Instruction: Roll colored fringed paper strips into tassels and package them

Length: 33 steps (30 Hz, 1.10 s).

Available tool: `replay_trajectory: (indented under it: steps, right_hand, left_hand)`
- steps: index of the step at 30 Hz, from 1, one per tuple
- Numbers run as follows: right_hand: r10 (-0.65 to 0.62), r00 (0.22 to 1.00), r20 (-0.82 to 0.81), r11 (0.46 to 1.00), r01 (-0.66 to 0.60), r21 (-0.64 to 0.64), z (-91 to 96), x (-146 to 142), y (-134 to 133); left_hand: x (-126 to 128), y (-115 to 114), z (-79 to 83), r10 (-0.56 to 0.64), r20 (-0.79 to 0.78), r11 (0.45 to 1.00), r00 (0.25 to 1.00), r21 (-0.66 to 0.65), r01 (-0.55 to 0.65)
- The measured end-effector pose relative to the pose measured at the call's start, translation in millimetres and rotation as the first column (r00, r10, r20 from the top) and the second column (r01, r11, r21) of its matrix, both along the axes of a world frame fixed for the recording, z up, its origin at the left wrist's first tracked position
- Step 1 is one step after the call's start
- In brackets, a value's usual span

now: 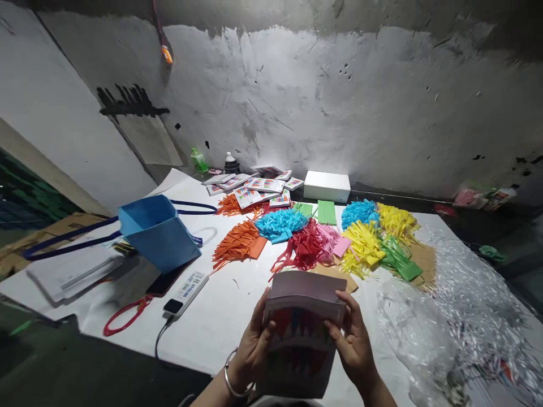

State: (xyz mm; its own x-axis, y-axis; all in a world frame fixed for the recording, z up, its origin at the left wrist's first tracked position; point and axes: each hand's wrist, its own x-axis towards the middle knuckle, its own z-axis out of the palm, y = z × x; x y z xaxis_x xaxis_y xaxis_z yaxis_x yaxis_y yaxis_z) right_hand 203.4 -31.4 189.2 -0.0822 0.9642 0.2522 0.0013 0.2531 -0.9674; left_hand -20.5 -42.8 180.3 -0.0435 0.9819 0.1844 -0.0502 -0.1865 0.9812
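Note:
My left hand (pixel 254 342) and my right hand (pixel 350 342) grip opposite sides of a printed cardboard box (pixel 297 345), held upright near the table's front edge. Its top flap stands raised, and colored pennant pictures show dimly on its shaded front. Beyond the box lie paper tassel bundles: orange (pixel 237 243), blue (pixel 280 224), red (pixel 307 246), pink (pixel 328 242), yellow (pixel 362 246) and green (pixel 396 257). A silver bangle circles my left wrist. Whatever is inside the box is hidden from me.
Flat printed boxes (pixel 265 185) pile up at the back beside a plain white box (pixel 326 185). To the left are a blue open bag (pixel 156 226), a white power bank (pixel 186 294) with a cable, and a phone (pixel 165 282). Clear plastic bags (pixel 418 322) and silvery strips (pixel 475 294) cover the right side.

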Motion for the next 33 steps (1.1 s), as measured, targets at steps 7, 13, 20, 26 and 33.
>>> replay_trajectory:
  steps: [7,13,20,26,33]
  right_hand:
    - [0.136,0.99,-0.046,0.99,-0.137,-0.031,-9.7,25.3,-20.7]
    - [0.0,0.987,-0.163,1.0,-0.001,-0.009,-18.8,22.1,-15.6]
    - [-0.181,0.977,-0.117,0.983,0.175,-0.055,-28.0,7.5,-17.2]
    - [-0.072,0.997,0.038,0.994,0.069,0.088,-21.6,22.0,-13.7]
    - [-0.079,0.996,0.037,0.987,0.073,0.143,-10.9,19.3,-15.5]
  left_hand:
    - [-28.9,-8.9,2.9,-0.136,-0.135,0.977,0.982,0.146,0.156]
    - [-14.6,-1.2,3.8,-0.162,0.0,0.977,0.987,0.137,0.16]
    - [-9.8,17.8,2.5,-0.102,-0.077,0.991,0.992,0.082,0.108]
    - [-15.4,25.9,8.1,-0.083,-0.286,0.99,0.955,0.086,0.112]
    - [-8.8,16.0,23.0,-0.079,-0.364,0.962,0.928,0.215,0.166]
